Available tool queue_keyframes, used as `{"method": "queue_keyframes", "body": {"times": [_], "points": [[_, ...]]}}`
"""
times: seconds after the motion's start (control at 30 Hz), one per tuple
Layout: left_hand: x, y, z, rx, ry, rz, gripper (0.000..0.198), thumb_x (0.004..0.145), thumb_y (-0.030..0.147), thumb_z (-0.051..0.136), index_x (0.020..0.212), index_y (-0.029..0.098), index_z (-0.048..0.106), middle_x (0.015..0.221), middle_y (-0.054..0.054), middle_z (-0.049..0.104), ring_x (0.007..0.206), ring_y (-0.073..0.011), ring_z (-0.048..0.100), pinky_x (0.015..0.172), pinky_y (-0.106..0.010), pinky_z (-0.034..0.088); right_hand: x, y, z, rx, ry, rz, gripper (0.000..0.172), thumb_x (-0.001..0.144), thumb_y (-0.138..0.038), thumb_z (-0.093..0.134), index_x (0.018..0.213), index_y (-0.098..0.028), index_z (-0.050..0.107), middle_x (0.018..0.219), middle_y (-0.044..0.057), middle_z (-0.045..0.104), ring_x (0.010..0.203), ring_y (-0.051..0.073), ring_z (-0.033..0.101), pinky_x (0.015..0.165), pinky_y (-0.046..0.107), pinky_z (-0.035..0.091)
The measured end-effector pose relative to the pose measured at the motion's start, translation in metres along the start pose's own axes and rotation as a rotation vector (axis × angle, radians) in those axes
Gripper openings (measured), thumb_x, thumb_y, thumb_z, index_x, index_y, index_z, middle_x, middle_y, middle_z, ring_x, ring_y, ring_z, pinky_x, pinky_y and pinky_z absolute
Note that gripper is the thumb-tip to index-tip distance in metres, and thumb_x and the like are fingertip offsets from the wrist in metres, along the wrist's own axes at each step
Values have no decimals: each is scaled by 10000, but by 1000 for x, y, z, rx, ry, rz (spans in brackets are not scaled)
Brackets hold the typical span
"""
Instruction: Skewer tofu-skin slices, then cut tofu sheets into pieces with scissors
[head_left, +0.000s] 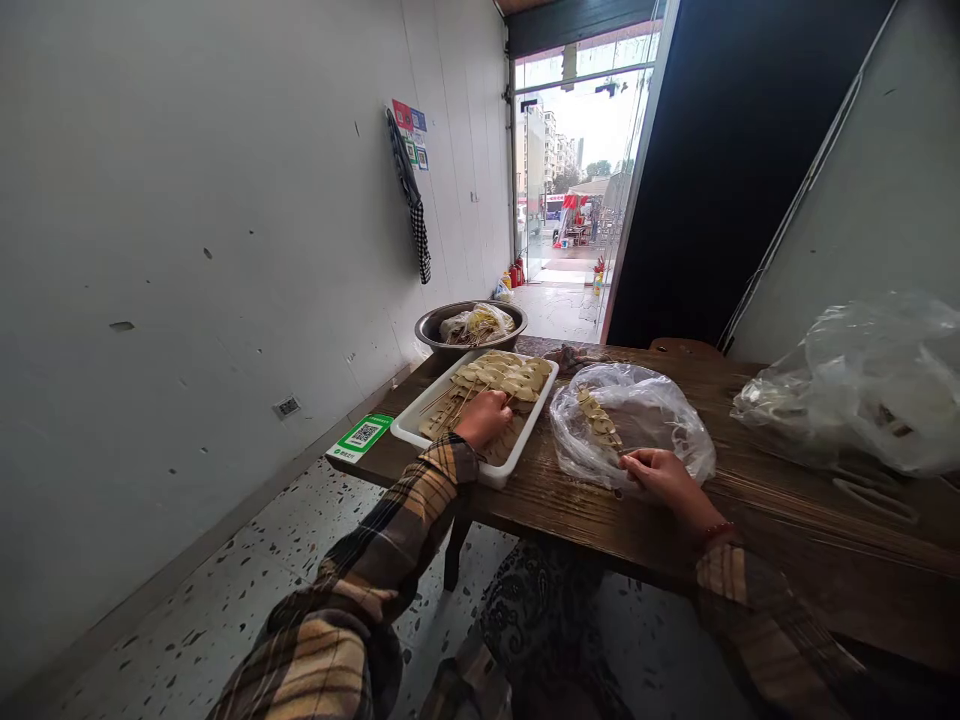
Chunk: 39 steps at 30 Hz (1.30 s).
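Note:
My right hand (658, 474) pinches the stick end of a skewer (600, 418) threaded with pale, thin slices. The skewer points up and away, over the opening of a clear plastic bag (675, 425) on the table. My left hand (484, 418) reaches into a white tray (496, 474), its fingers closed at a thin stick; the palm side is hidden. More skewers of pale overlapping slices (517, 372) lie in the tray, with bare sticks pointing towards the near left. I cannot tell exactly what food the slices are.
Behind the tray, a metal basin (429, 330) holds a plastic bag with skewers. A crumpled clear bag (862, 390) lies at the table's right. Loose thin sticks (795, 515) spread along the right front. A green code card (360, 437) sits at the left corner, by the wall.

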<state>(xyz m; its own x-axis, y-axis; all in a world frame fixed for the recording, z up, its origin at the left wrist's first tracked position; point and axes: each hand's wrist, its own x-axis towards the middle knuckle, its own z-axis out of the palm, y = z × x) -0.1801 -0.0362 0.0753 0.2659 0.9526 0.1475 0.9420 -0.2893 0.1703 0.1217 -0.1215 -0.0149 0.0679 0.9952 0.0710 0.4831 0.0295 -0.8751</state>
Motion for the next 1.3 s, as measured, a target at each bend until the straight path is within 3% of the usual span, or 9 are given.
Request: {"method": "queue_keyframes", "body": {"times": [0.17,0.33,0.6,0.97,1.17,1.3], "points": [[4,-6,0,-68,25,35,248,862,224,443,831,138,674,865,-102,698,800,-181,614,701,-274,409,5,-20,-3,74,-60,48,292,623,-431,648,548,-148,643,425,-37,494,404,84,367,413,215,248],[3,-8,1,-124,62,36,241,873,211,436,791,139,651,841,-100,687,780,-173,595,702,-274,391,-3,-41,0,181,-94,103,387,641,-548,624,624,-162,602,404,-78,393,347,60,271,363,211,197],[2,-10,1,-198,118,9,243,888,182,404,787,142,621,787,-83,661,730,-164,559,668,-278,356,-7,-72,13,275,-37,62,405,691,-583,631,670,-184,563,407,-66,440,341,73,347,349,205,233],[2,-16,3,-344,273,-16,207,902,221,428,814,155,603,789,-80,657,729,-180,570,662,-287,335,18,-122,52,248,-9,-62,354,773,-525,583,642,-199,540,456,-56,462,380,85,413,377,213,322],[2,-16,4,-340,288,-46,211,901,204,417,827,154,609,841,-103,683,777,-190,603,688,-292,350,34,-132,84,105,-33,-78,402,817,-509,517,553,-207,486,439,-40,476,353,87,423,376,220,339],[1,-16,2,-327,279,-55,223,910,218,411,863,149,618,877,-116,696,816,-201,620,708,-298,362,40,-137,92,-73,-73,-114,440,834,-495,530,517,-189,528,414,-27,495,359,97,445,401,226,323]]}}
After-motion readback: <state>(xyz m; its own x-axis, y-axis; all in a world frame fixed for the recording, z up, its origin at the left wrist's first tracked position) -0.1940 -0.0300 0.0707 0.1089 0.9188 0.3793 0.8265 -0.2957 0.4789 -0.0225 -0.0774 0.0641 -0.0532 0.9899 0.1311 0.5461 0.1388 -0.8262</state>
